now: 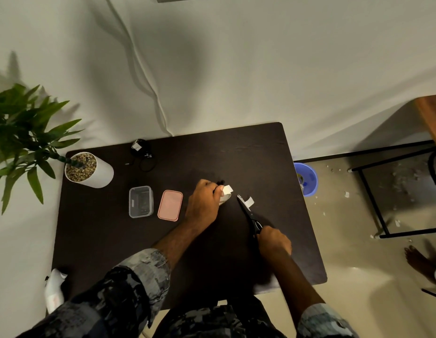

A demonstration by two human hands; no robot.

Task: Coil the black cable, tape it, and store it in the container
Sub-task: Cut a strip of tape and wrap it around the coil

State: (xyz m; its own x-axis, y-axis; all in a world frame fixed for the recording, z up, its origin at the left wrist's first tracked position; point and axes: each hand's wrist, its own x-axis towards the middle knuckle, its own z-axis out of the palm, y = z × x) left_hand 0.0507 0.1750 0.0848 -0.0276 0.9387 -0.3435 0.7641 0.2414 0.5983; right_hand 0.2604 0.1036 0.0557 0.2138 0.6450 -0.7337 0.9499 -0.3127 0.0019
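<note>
My left hand (205,200) grips a white roll of tape (225,195) at the middle of the dark table (248,154); a short flap of tape sticks out to the right and something black shows at my fingertips. My right hand (274,241) holds black scissors (251,213), blades pointing up and left. A cut strip of white tape (249,202) clings near the blade tips. A black cable (142,154), partly coiled with a white tag, lies at the table's back left. The clear container (140,202) stands open, with its pink lid (170,205) beside it.
A white pot (95,172) with a green plant (24,132) stands at the table's left rear corner. A blue bucket (307,179) sits on the floor right of the table. A black metal frame (373,198) and a bare foot (419,262) are further right.
</note>
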